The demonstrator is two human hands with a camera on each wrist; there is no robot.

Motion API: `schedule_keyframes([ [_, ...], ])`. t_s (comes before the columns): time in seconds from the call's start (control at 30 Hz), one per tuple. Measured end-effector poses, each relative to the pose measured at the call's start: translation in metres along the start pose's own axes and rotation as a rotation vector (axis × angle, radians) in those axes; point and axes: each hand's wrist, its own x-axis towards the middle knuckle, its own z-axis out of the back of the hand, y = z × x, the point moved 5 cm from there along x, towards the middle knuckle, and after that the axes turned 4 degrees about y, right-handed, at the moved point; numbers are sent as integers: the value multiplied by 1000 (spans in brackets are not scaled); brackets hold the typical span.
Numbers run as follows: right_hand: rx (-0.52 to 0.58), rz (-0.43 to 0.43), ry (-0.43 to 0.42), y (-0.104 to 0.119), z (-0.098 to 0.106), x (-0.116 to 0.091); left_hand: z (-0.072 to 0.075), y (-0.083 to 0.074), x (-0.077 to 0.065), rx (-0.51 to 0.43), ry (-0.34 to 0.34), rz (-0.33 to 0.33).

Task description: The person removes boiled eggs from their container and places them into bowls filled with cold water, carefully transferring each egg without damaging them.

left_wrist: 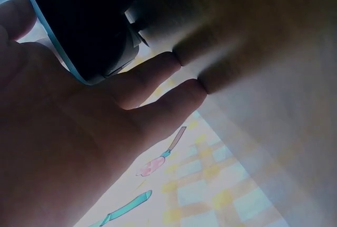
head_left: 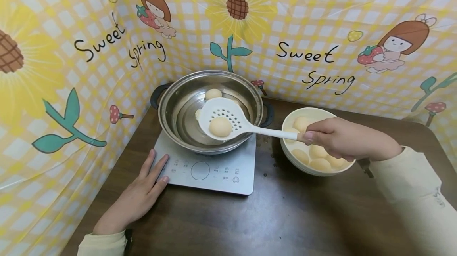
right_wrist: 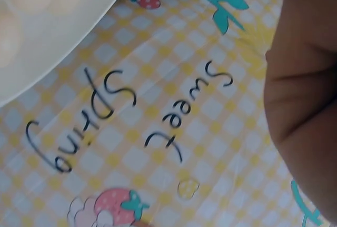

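Note:
My right hand (head_left: pixel 342 137) grips the handle of a white slotted ladle (head_left: pixel 246 123). Its perforated bowl hangs over the steel pot (head_left: pixel 168 129), carrying one pale round egg (head_left: pixel 220 127). Behind the ladle another egg (head_left: pixel 213 94) lies in the pot, with part of one more showing at the ladle's left edge. Under my right hand stands a white bowl (head_left: pixel 290 111) holding several eggs (head_left: pixel 320 165). My left hand (head_left: pixel 141 190) rests with fingers spread at the left front corner of the induction cooker (head_left: pixel 210 184). In the left wrist view, fingers (left_wrist: pixel 163 103) reach beside the cooker's dark underside.
The pot sits on the cooker and has dark side handles (head_left: pixel 158 95). Water drops (head_left: pixel 274 161) dot the brown table (head_left: pixel 278 216) between cooker and bowl. A yellow checked sheet (head_left: pixel 307 18) with printed flowers hangs behind and along the left side.

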Motion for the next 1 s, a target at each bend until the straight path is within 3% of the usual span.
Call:
schedule_keyframes([
  [0.4, 25, -103, -102, -39, 18, -42, 3, -2, 1, -7, 14, -14],
  [0.8, 17, -153, -177, -62, 30, -64, -1, -1, 3, -5, 18, -16],
  [1.0, -42, -174, -218, -68, 29, -72, -3, -3, 5, -5, 21, -18],
])
